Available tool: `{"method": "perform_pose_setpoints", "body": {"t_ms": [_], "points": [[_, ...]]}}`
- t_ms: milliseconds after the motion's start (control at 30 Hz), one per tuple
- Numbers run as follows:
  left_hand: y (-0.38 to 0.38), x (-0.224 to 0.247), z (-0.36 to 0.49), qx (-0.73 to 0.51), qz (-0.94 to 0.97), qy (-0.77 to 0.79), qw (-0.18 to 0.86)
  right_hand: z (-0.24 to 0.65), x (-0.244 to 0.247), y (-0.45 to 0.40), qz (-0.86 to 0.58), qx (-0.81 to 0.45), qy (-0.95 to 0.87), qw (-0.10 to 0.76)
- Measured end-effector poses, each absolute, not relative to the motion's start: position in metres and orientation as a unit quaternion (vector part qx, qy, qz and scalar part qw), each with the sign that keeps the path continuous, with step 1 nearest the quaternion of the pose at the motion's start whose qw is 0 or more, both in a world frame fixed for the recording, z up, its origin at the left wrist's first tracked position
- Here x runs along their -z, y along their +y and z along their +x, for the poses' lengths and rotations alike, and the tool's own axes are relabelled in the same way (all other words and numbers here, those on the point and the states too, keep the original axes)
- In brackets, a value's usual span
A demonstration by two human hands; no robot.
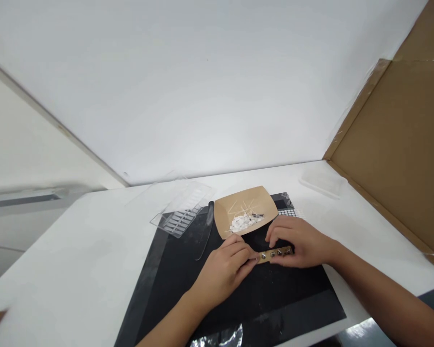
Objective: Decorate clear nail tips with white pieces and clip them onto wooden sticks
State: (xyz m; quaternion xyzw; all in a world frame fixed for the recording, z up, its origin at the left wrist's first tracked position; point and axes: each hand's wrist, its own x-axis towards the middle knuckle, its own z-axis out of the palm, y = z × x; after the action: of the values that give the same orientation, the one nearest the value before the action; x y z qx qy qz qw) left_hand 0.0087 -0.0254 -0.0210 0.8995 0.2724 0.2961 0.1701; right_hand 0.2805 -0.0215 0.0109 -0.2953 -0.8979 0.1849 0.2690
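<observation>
A short tan strip (269,255) bearing several small shiny metal parts lies between my hands, over a black mat (181,289). My left hand (226,267) is closed, pinching the strip's left end between thumb and fingers. At the strip's right end, my right hand (300,241) has its thumb along the lower edge and its fingers curled above, apart from the thumb; the palm side by the strip's end is partly hidden. Just beyond the hands sits a brown paper tray (222,212) with white scraps and thin sticks in it.
Clear plastic trays (183,212) overlap the mat's back left corner, beside a dark curved strap (208,229). A sheet of white dots (288,212) lies behind my right hand. One clear case (321,183) rests at the back right, near a cardboard wall (401,144).
</observation>
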Motion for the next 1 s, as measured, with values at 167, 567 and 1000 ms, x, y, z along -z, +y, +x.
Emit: {"method": "perform_pose_setpoints", "body": {"t_ms": [167,567,1000], "points": [[-0.024,0.020,0.008,-0.301,0.903,0.262,0.160,0.310,-0.024,-0.014,-0.394,-0.229,-0.845,0.280],[-0.023,0.019,0.007,-0.294,0.907,0.260,0.152,0.324,-0.014,-0.004,-0.381,-0.531,-0.751,0.095],[-0.024,0.016,0.009,-0.304,0.905,0.257,0.147,0.322,-0.004,-0.002,-0.380,-0.530,-0.753,0.089]]}}
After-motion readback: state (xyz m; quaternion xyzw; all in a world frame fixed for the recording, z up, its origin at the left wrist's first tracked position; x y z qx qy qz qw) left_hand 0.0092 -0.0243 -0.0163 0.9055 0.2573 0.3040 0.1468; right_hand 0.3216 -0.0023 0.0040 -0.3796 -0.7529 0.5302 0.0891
